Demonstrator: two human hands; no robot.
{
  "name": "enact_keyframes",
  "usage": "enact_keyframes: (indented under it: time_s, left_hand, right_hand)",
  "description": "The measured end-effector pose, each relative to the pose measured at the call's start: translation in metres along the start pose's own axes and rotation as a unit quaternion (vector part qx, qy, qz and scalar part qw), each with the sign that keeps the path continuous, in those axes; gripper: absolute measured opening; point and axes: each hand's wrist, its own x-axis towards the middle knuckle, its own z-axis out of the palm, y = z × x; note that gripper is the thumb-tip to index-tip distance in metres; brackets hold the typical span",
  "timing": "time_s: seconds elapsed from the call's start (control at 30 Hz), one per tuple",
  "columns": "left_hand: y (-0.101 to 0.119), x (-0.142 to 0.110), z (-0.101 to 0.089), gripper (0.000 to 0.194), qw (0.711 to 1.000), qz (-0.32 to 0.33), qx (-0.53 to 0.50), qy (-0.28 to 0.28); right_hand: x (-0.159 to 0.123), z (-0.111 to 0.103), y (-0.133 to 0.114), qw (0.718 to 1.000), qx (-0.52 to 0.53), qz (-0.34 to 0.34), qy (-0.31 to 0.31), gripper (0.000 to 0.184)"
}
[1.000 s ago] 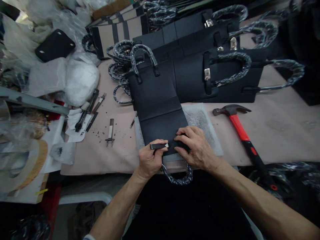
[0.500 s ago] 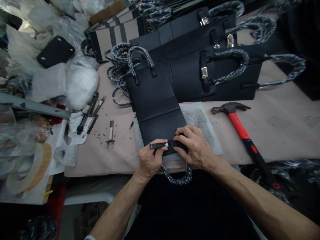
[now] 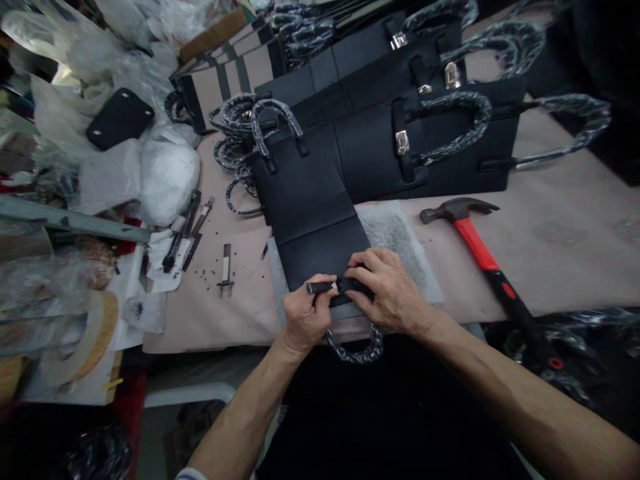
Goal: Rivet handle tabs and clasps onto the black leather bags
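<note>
A black handbag panel (image 3: 320,227) lies unfolded in front of me, its near end on a pale stone slab (image 3: 407,250). At that near end my left hand (image 3: 309,312) is closed around a short dark rod-like tool (image 3: 319,287) with a light tip. Right beside it, my right hand (image 3: 387,287) has its fingers bent and pinched on a small black strap-like piece (image 3: 359,288) at the panel; the fingers partly hide it. A plastic-wrapped handle (image 3: 357,353) hangs over the table edge below my hands.
To the right lies a claw hammer (image 3: 480,247) with a red and black handle. Left of the slab are a two-pronged punch (image 3: 226,270) and several other tools (image 3: 187,233). Further black bag panels (image 3: 370,153) with wrapped handles are stacked behind. A tape roll (image 3: 95,340) stands at left.
The view has shifted slightly, so the table's things sit a little differently in it. Both hands stay at the panel's near end, with nearly the same hold.
</note>
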Motion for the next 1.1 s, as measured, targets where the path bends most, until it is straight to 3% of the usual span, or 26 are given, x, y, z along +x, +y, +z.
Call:
enact_keyframes:
  time_s: [0.27, 0.4, 0.5, 0.6, 0.7, 0.8, 0.87, 0.93, 1.0, 1.03, 1.07, 1.1]
  left_hand:
    - [0.003, 0.003, 0.001, 0.012, 0.999, 0.023, 0.025, -0.029]
    - [0.002, 0.004, 0.001, 0.011, 0.999, 0.019, 0.012, -0.029]
    - [0.000, 0.004, 0.001, 0.012, 0.999, 0.020, -0.001, -0.038]
    - [-0.002, 0.004, 0.003, 0.013, 0.999, 0.024, -0.009, -0.043]
    - [-0.004, 0.003, 0.006, 0.013, 0.999, 0.024, -0.006, -0.036]
    - [-0.005, 0.002, 0.007, 0.012, 0.999, 0.021, -0.011, -0.033]
    - [-0.006, 0.001, 0.007, 0.013, 0.999, 0.021, -0.023, -0.034]
    - [-0.007, 0.000, 0.008, 0.013, 0.999, 0.019, -0.031, -0.033]
    - [-0.009, -0.001, 0.009, 0.013, 0.999, 0.015, -0.030, -0.034]
    - [-0.009, -0.001, 0.009, 0.014, 0.999, 0.013, -0.027, -0.035]
    - [-0.010, -0.001, 0.010, 0.014, 0.999, 0.009, -0.025, -0.037]
    - [-0.010, -0.002, 0.011, 0.015, 0.999, 0.006, -0.023, -0.038]
  right_hand:
    - [-0.001, 0.001, -0.002, 0.999, 0.025, -0.018, 0.031, 0.019]
    - [-0.013, -0.013, 0.005, 0.986, 0.056, -0.017, 0.156, 0.014]
    - [-0.042, -0.037, 0.024, 0.967, -0.056, 0.065, 0.239, 0.016]
    - [-0.081, -0.067, 0.051, 0.937, -0.222, 0.198, 0.182, 0.027]
    - [-0.108, -0.088, 0.073, 0.917, -0.261, 0.300, 0.035, 0.032]
    - [-0.111, -0.098, 0.080, 0.906, -0.167, 0.385, -0.045, 0.023]
    - [-0.103, -0.101, 0.076, 0.889, -0.030, 0.453, -0.058, 0.020]
    - [-0.092, -0.105, 0.065, 0.841, 0.180, 0.509, -0.046, 0.023]
    - [-0.081, -0.108, 0.049, 0.751, 0.374, 0.544, -0.017, 0.028]
    - [-0.076, -0.111, 0.038, 0.720, 0.418, 0.554, 0.000, 0.030]
    - [-0.072, -0.113, 0.025, 0.709, 0.429, 0.559, 0.014, 0.030]
    - [-0.067, -0.116, 0.012, 0.720, 0.413, 0.556, 0.028, 0.031]
